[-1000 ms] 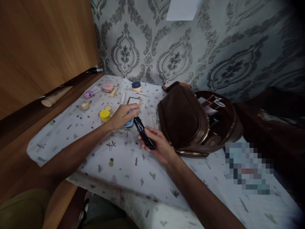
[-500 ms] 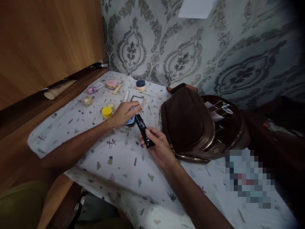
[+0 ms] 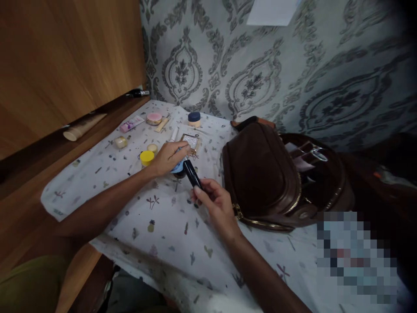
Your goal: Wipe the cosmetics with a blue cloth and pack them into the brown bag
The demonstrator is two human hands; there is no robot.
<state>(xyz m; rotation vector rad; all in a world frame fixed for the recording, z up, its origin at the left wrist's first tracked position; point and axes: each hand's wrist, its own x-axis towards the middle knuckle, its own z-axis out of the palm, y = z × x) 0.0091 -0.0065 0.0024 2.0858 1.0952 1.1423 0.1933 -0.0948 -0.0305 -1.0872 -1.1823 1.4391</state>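
My right hand [image 3: 216, 203] is closed around a slim black cosmetic tube [image 3: 192, 174], tilted up and away to the left. The fingers of my left hand [image 3: 171, 157] are bent together at the tube's far end, where a small pale tip shows; what they pinch is hidden. Beneath my left hand lies a blue item [image 3: 177, 167], mostly covered. Just beyond its fingertips is a glittery silver compact [image 3: 190, 141]. A yellow-lidded jar [image 3: 147, 158] and a small cream-coloured pot [image 3: 152, 148] stand left of that hand.
A brown leather bag [image 3: 260, 169] stands unzipped on the right of the patterned tablecloth [image 3: 172, 230]. Farther back are a navy-lidded jar [image 3: 194, 119], a pink round compact [image 3: 154, 118] and a pink-and-white tube [image 3: 132, 123]. A wooden cabinet [image 3: 71, 52] rises at left.
The tube has turned in my right hand, so its printed side no longer shows, and a pale tip now appears at its far end. My left hand has barely moved; the view has shifted slightly.
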